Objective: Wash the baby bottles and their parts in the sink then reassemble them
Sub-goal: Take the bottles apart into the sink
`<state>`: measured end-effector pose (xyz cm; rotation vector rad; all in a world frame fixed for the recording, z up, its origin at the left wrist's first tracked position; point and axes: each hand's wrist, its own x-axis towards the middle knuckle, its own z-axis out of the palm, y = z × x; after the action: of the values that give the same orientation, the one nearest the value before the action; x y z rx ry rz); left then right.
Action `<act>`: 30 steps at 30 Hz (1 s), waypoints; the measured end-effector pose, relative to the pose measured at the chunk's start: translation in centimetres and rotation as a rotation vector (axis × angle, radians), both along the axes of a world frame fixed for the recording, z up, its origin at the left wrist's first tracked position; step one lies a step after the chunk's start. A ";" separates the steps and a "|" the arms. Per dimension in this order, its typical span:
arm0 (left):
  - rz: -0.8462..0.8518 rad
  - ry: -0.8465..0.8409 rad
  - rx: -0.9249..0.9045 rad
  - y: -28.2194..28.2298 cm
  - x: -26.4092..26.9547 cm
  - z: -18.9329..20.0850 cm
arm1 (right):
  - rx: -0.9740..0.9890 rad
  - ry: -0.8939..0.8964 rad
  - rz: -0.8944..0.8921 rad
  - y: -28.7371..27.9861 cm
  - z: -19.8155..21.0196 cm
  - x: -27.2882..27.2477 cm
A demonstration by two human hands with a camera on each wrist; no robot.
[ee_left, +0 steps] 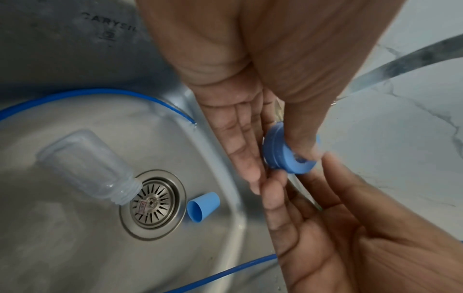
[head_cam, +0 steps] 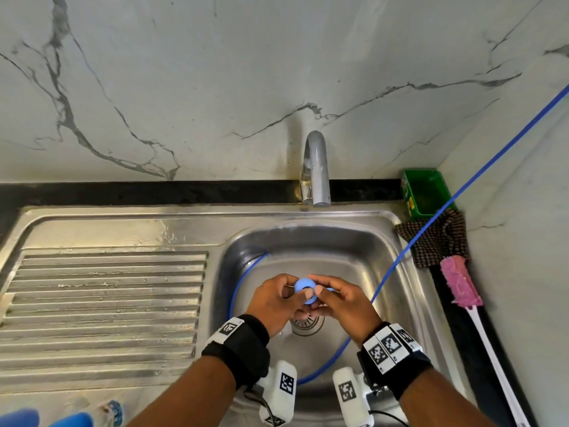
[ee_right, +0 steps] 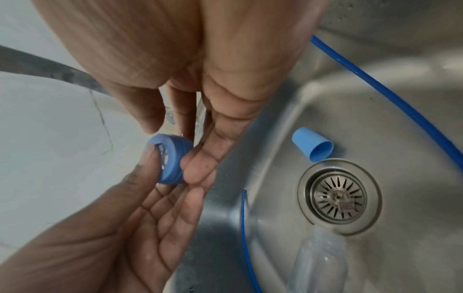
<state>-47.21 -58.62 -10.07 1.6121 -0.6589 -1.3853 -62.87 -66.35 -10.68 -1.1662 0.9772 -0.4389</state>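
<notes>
Both hands hold a blue screw ring (head_cam: 304, 291) over the sink bowl (head_cam: 391, 272). My left hand (head_cam: 295, 298) pinches it, thumb pressed into the opening (ee_left: 288, 156) and straight fingers (ee_left: 240, 150) behind. My right hand (head_cam: 323, 298) grips the ring's side (ee_right: 170, 160) with thumb and fingertips (ee_right: 198, 164). Something clear shows inside the ring. A clear bottle (ee_left: 87, 166) lies open on the sink floor, its neck at the drain (ee_left: 152, 204). A blue cap (ee_left: 203, 206) lies beside the drain.
The tap (head_cam: 317, 167) stands behind the bowl, with no water visibly running. A blue hose (head_cam: 462, 195) loops through the sink. At the right are a green tub (head_cam: 426, 192), a checked cloth (head_cam: 437, 238) and a pink bottle brush (head_cam: 458, 285). The draining board (head_cam: 104, 303) is left.
</notes>
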 end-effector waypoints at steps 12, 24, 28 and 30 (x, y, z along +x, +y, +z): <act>-0.036 0.049 0.060 1.0 0.2 -1.2 | 0.140 -0.083 0.082 0.7 -1.4 -0.4; -0.043 0.066 0.289 -1.0 0.9 -2.6 | -0.470 0.335 0.252 -1.1 -5.5 0.1; 0.053 -0.166 0.389 -2.1 2.2 -5.0 | -0.389 0.492 0.145 -2.5 -7.6 -0.1; 0.011 -0.306 0.450 -2.5 3.2 -6.2 | -0.305 0.499 0.121 -3.1 -8.2 -0.2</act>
<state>-44.03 -61.11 -16.28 2.2114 -0.5323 -1.3549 -63.02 -69.48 -18.85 -1.6492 1.2877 -0.2031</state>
